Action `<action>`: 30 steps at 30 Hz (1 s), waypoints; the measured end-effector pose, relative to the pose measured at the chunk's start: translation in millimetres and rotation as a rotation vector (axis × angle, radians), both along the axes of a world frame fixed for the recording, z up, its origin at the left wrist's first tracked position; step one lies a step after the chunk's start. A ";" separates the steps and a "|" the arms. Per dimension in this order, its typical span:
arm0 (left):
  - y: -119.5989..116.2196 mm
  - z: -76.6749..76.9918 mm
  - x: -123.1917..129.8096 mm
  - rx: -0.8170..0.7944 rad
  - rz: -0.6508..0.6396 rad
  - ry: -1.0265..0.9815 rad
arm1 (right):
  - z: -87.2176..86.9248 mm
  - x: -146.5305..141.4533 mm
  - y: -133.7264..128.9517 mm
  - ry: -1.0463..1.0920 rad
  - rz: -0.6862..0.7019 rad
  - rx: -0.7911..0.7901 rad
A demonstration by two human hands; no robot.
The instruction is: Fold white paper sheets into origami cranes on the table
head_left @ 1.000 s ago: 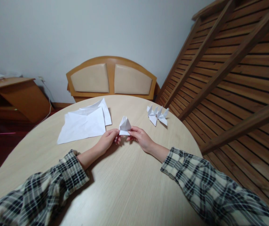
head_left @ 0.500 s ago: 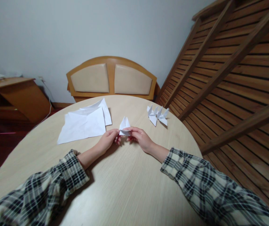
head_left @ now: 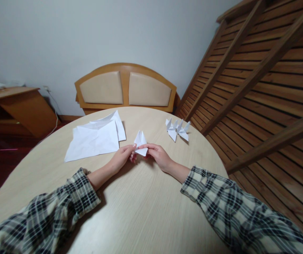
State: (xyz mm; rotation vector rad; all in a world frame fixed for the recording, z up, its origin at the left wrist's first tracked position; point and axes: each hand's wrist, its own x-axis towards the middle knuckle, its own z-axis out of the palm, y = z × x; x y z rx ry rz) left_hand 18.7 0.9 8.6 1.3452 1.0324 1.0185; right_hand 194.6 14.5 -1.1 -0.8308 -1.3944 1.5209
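Observation:
Between my hands is a small piece of folded white paper (head_left: 140, 139), two narrow points standing up at its far side and a flap spread toward me. My left hand (head_left: 124, 155) pinches its left edge, thumb on top. From the other side, my right hand (head_left: 159, 156) grips the right edge, with the thumb and forefinger lying over the flap. The curled lower fingers of both hands are partly hidden under the paper. To the right, beyond my right hand, folded paper cranes (head_left: 177, 130) stand close together.
Loose white paper sheets (head_left: 93, 141) lie overlapping on the round wooden table (head_left: 146, 211), left of my hands. A padded headboard (head_left: 126, 88) stands behind the table's far edge. Wooden slats (head_left: 260, 88) rise at the right, and a low desk (head_left: 27, 109) is at the left.
The near flap of the folded paper has come down and now spreads toward me. My left thumb has shifted up onto the paper; both arms stay in place.

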 end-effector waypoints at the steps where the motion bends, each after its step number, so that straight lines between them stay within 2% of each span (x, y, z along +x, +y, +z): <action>1: -0.3 0.5 -0.4 0.032 -0.013 0.028 | 0.0 0.1 -0.1 -0.008 -0.002 0.007; 4: -0.2 0.4 -1.7 0.076 -0.041 0.077 | -0.8 0.1 0.1 -0.020 0.007 0.017; 10: 1.3 -3.5 -2.8 0.066 -0.043 0.039 | 0.3 1.9 -0.4 -0.022 0.051 0.033; 15: 1.8 -5.1 -3.2 0.088 -0.051 0.057 | 3.9 4.9 -2.9 0.032 0.072 -0.020; 21: 0.5 -3.8 -2.6 0.111 -0.038 0.083 | 4.2 2.8 -3.8 0.038 0.005 -0.036; 30: -0.6 -1.9 -1.9 0.143 -0.019 0.108 | 7.2 1.9 -2.2 0.070 -0.061 -0.166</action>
